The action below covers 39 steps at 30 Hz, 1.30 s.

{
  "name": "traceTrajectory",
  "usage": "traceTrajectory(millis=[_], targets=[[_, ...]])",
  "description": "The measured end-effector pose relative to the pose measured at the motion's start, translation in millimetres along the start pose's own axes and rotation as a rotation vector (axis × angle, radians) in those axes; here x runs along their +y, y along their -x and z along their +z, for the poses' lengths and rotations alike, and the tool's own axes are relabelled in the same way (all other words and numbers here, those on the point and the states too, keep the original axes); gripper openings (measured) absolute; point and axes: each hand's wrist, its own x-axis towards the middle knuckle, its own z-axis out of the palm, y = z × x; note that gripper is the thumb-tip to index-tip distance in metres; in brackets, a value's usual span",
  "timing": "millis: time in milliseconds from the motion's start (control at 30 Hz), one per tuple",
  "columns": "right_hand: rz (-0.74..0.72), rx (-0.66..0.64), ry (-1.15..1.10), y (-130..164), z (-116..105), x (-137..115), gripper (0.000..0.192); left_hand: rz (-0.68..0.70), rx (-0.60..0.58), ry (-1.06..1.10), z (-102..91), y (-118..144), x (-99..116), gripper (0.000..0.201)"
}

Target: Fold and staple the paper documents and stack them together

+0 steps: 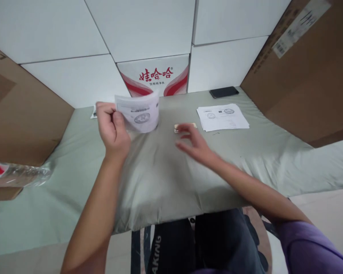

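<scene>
Paper sheet (139, 113) pinched in left hand (112, 131); right hand (194, 144) open.

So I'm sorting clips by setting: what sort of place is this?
Probably a storeroom or packing corner: a cloth-covered table walled in by cardboard boxes and white cartons, with printed sheets.

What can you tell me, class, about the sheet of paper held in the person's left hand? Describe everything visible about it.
The sheet of paper is white and thin, printed with small dark text and a round seal-like mark low on its face. It is lifted off the cloth-covered table, curling over so its top edge bends forward. The left hand pinches its left edge between thumb and fingers. Nothing else touches it; the right hand hovers apart, lower right. The print is too blurred to read.
</scene>
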Motion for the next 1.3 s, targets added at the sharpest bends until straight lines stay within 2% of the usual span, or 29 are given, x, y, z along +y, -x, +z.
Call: traceTrajectory(millis=[67, 133, 233, 300, 467, 567, 633, 767, 1000, 1167, 1300], targets=[[0.179, 0.108, -0.106, -8, -29, 26, 0.07, -0.135, -0.03, 0.15, 7.0, 18, 8, 0.042], [0.272, 0.076, -0.236, -9, -48, 44, 0.077, -0.296, -0.056, 0.245, 16.9, 38, 10, 0.045], [0.311, -0.072, -0.401, -3, -56, 55, 0.07, -0.481, -0.087, 0.274, 30.8, 66, 9, 0.046], [0.306, -0.092, -0.454, 3, -53, 55, 0.06, -0.54, -0.104, 0.292, 36.8, 81, 8, 0.044], [0.244, 0.032, -0.393, 8, -55, 42, 0.038, -0.6, -0.151, 0.263, 39.1, 102, 1, 0.047], [0.188, 0.147, -0.287, 9, -62, 32, 0.035, -0.632, -0.181, 0.413, 37.7, 109, -6, 0.043], [0.156, 0.178, -0.238, 13, -64, 29, 0.035, -0.645, -0.169, 0.51, 37.9, 112, -9, 0.038], [0.156, 0.193, -0.214, 28, -61, 33, 0.035, -0.635, -0.138, 0.567, 38.2, 113, -7, 0.033], [0.193, 0.195, -0.238, 38, -55, 42, 0.034, -0.557, -0.249, 0.686, 33.3, 102, 8, 0.037], [0.23, 0.137, -0.306, 40, -55, 44, 0.044, -0.696, -0.438, 0.635, 30.7, 103, 2, 0.04], [0.201, 0.072, -0.282, 40, -57, 45, 0.041, -0.772, -0.539, 0.519, 29.0, 106, -5, 0.044]])
